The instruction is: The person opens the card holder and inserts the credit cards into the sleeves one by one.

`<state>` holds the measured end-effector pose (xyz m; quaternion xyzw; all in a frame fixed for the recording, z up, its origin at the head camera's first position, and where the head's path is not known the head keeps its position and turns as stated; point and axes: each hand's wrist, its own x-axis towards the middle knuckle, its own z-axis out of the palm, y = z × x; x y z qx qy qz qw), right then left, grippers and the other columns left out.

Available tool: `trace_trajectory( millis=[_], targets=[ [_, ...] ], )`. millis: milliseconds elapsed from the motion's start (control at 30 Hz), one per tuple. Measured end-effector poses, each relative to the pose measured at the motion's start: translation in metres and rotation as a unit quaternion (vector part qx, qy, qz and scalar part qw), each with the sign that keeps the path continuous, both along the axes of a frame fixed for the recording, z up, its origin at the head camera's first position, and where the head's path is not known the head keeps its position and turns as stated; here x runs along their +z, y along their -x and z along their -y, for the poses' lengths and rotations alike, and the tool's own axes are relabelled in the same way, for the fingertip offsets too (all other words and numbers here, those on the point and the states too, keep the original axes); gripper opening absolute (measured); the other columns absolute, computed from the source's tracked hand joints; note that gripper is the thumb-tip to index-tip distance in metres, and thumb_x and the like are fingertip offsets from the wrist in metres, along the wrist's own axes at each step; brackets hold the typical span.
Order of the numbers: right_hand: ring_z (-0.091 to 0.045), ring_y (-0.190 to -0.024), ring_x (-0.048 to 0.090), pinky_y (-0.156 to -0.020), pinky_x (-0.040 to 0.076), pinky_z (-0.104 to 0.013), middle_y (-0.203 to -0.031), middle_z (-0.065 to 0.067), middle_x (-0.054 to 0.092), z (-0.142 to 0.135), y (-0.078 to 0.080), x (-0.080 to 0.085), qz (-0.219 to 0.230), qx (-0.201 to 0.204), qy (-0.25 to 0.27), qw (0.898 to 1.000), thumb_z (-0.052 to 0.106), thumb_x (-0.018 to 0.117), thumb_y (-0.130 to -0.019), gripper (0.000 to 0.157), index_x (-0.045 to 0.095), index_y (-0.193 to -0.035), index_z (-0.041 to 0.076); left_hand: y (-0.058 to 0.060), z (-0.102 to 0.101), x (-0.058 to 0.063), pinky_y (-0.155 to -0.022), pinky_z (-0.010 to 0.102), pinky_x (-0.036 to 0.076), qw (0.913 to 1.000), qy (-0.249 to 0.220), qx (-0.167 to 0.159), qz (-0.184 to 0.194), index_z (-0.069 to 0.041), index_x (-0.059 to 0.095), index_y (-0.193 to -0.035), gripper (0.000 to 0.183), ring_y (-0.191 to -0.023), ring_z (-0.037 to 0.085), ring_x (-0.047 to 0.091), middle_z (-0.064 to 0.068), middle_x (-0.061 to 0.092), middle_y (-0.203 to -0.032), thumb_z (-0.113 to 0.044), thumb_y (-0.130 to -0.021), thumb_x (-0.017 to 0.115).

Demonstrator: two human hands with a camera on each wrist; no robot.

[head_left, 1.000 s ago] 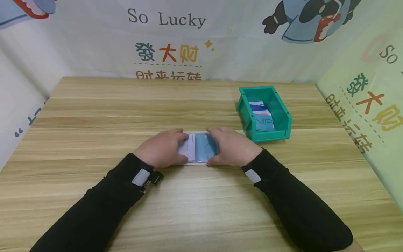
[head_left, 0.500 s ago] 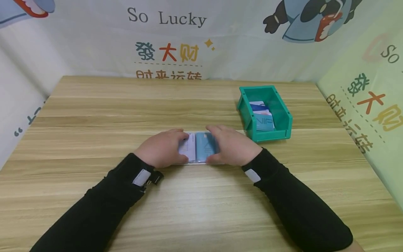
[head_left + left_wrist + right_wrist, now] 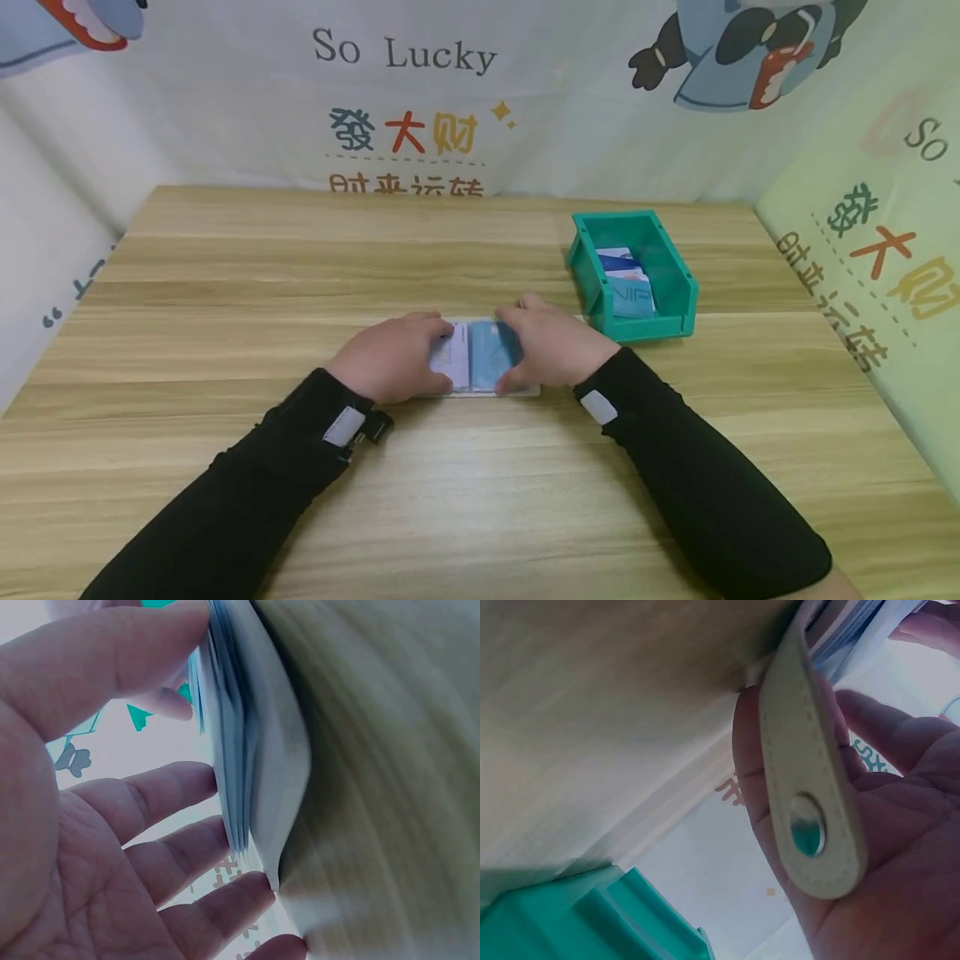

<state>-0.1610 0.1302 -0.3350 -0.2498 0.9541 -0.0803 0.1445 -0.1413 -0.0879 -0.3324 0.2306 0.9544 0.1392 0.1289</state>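
A card holder (image 3: 468, 358) lies spread flat on the table, a pale page on its left and a light-blue card on its right. My left hand (image 3: 390, 358) holds its left end, thumb at the near edge and fingers at the far edge. In the left wrist view the stacked sleeves of the card holder (image 3: 232, 735) show edge-on above a pale cover. My right hand (image 3: 558, 343) grips the opposite end the same way. A cream strap (image 3: 795, 742) with a metal snap (image 3: 808, 825) sticks out beside the right palm. Both hands cover the ends of the holder.
A green bin (image 3: 678, 292) stands behind and to the right of the right hand. Several cards (image 3: 630, 292) lie inside it, the top one marked VIP. Printed cloth (image 3: 255, 100) walls off the back and sides of the wooden table (image 3: 300, 250).
The right hand's fingers have shifted slightly at the holder, and more of its near right edge now shows. The left hand keeps its hold. The head view has tilted a little.
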Motion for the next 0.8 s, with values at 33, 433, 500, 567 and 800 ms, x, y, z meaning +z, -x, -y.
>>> trace_trajectory(
  millis=[33,433,500,567,800],
  targets=[
    [-0.015,-0.091,0.044,-0.078,0.045,-0.026,-0.113,-0.001,0.041,0.001,0.001,0.000,0.006,-0.003,-0.002,1.000,0.058,0.078,-0.064,0.095,0.041,-0.139,0.012,0.000,0.000,-0.001,-0.085,0.040,0.045,1.0000,0.001,0.001,0.000,-0.008,0.049,-0.134,0.072,-0.093,0.019,0.049,0.010,0.049,-0.133,-0.039,-0.075,0.075],
    [-0.014,-0.089,0.044,-0.078,0.045,-0.028,-0.106,0.000,0.044,0.009,0.009,0.002,0.032,-0.011,-0.015,0.999,0.056,0.082,-0.060,0.086,0.049,-0.124,0.010,0.000,0.000,-0.003,-0.082,0.039,0.045,1.0000,0.003,0.003,-0.006,-0.008,0.050,-0.133,0.071,-0.090,0.019,0.049,0.008,0.051,-0.128,-0.040,-0.075,0.075],
    [-0.015,-0.090,0.044,-0.079,0.045,-0.030,-0.105,0.000,0.045,0.011,0.013,0.003,0.046,-0.014,-0.021,0.999,0.056,0.083,-0.057,0.086,0.049,-0.121,0.009,0.001,0.000,-0.004,-0.084,0.039,0.044,1.0000,0.004,0.002,-0.009,-0.008,0.050,-0.133,0.071,-0.092,0.020,0.049,0.009,0.051,-0.129,-0.040,-0.074,0.075],
    [-0.015,-0.089,0.044,-0.079,0.045,-0.030,-0.103,-0.001,0.047,0.014,0.017,0.004,0.051,-0.015,-0.033,0.998,0.057,0.084,-0.055,0.087,0.050,-0.118,0.008,0.001,0.000,-0.004,-0.086,0.040,0.044,0.9999,0.006,0.003,-0.012,-0.008,0.050,-0.133,0.071,-0.094,0.020,0.049,0.009,0.050,-0.130,-0.040,-0.074,0.075],
    [-0.018,-0.089,0.046,-0.080,0.045,-0.033,-0.101,-0.004,0.047,0.021,0.022,0.008,0.058,-0.029,-0.075,0.995,0.060,0.085,-0.049,0.092,0.049,-0.113,0.005,0.001,0.000,-0.004,-0.085,0.039,0.044,0.9999,0.004,0.001,-0.014,-0.008,0.050,-0.133,0.071,-0.092,0.020,0.049,0.009,0.050,-0.130,-0.040,-0.074,0.075]
  ],
)
